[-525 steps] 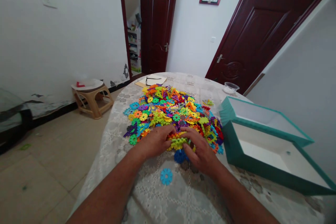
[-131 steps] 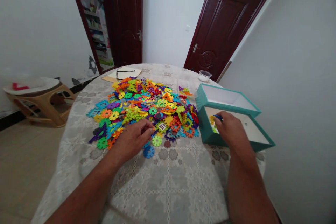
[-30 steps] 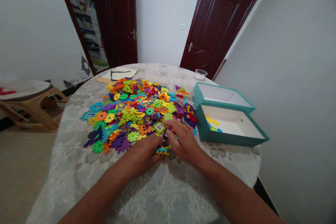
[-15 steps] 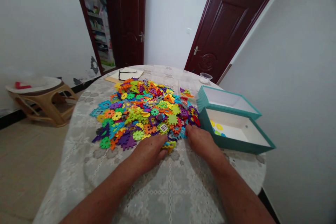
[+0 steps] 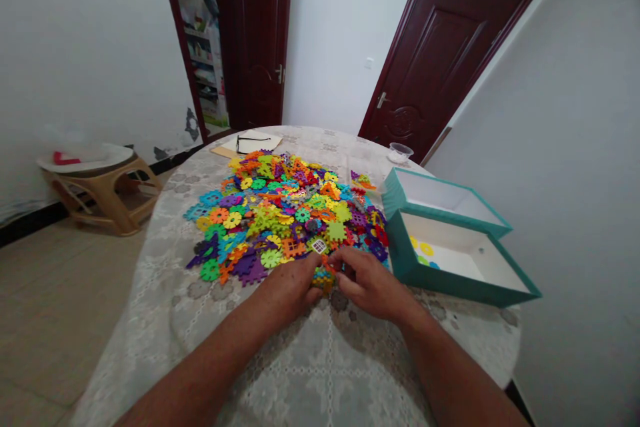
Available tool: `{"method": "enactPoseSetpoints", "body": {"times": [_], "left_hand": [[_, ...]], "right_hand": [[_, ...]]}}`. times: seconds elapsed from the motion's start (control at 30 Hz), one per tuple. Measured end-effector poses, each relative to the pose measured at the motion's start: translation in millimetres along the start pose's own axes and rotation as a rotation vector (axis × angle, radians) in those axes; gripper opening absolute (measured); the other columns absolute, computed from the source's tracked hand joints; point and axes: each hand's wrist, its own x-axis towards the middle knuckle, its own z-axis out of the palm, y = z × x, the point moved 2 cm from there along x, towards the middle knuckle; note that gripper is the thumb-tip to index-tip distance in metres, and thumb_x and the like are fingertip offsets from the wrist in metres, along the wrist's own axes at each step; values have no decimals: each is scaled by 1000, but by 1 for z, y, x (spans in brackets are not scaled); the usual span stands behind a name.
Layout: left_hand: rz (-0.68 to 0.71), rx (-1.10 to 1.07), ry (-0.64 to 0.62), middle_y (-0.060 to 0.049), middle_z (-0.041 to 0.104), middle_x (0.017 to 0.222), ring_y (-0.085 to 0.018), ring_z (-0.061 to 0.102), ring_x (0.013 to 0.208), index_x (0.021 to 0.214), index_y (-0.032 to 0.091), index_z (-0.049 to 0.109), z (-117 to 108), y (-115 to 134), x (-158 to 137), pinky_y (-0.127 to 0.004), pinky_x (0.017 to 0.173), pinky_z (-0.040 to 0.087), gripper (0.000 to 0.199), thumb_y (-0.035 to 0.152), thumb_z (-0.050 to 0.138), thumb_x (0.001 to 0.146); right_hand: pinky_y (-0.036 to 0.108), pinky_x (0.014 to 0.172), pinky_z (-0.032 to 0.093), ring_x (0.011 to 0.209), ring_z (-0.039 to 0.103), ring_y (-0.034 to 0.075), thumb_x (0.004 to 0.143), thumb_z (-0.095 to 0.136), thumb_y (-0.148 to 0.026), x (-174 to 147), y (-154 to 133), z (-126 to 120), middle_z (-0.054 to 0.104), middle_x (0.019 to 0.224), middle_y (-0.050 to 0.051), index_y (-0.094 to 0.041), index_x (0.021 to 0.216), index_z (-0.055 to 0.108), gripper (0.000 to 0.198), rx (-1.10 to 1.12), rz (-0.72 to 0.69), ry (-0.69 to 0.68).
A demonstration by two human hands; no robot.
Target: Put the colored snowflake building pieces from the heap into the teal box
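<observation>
A wide heap of colourful interlocking plastic pieces [image 5: 280,213] covers the middle of the table, with toothed discs, squares and triangles among them. At its near edge, my left hand [image 5: 295,282] is closed on a small joined block of yellow and blue pieces [image 5: 324,280]. My right hand [image 5: 367,280] meets it from the right, fingers pinched on an orange-red interlocking piece [image 5: 327,263] against the top of the block. Fingers partly hide both. Just beyond them lies a light green piece with a white window lattice [image 5: 319,246].
To the right stand an open teal box [image 5: 465,287] with a few discs inside and a second teal box part [image 5: 450,195] behind it. Glasses [image 5: 253,141] on paper and a clear bowl [image 5: 401,151] sit at the far edge. A stool [image 5: 110,197] stands left.
My right hand has moved left from the heap's right edge to the block, bringing an orange-red piece to it. My left hand still holds the block. The view has shifted slightly.
</observation>
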Motion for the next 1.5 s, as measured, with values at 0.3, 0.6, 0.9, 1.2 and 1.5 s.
{"method": "enactPoseSetpoints", "body": {"times": [0.3, 0.6, 0.9, 1.2, 1.5], "left_hand": [[-1, -14, 6, -12, 73, 131, -32, 69, 121, 140, 27, 47, 3, -7, 0, -38, 95, 51, 56, 24, 66, 88], [102, -24, 24, -10, 68, 131, -28, 66, 121, 131, 25, 58, 2, -7, 1, -37, 100, 51, 44, 19, 67, 89], [81, 42, 33, -9, 68, 120, -27, 66, 113, 109, 21, 62, -1, -6, 0, -36, 95, 52, 17, 22, 64, 92], [56, 149, 45, -8, 67, 118, -25, 67, 107, 110, 23, 61, -5, -3, -4, -34, 88, 52, 15, 26, 61, 95], [56, 138, 55, -8, 68, 115, -25, 68, 105, 110, 22, 62, -7, -4, -4, -34, 86, 51, 15, 28, 58, 98]], "right_hand": [[30, 83, 48, 93, 67, 19, 92, 54, -12, 2, 10, 1, 74, 100, 3, -23, 105, 73, 25, 56, -58, 1], [32, 87, 50, 96, 69, 19, 98, 55, -18, 4, 11, 4, 74, 101, 4, -25, 106, 75, 23, 129, -100, -38], [46, 115, 44, 132, 56, 27, 101, 55, -24, 15, 36, 17, 62, 139, 14, -22, 132, 67, 34, -142, -31, 334], [46, 105, 49, 118, 57, 31, 97, 65, -25, 30, 43, 32, 63, 129, 15, -22, 133, 67, 37, -530, 75, 360], [41, 103, 50, 112, 65, 27, 104, 47, -23, 28, 68, 19, 72, 116, 14, -16, 119, 70, 28, -425, 47, 480]]}}
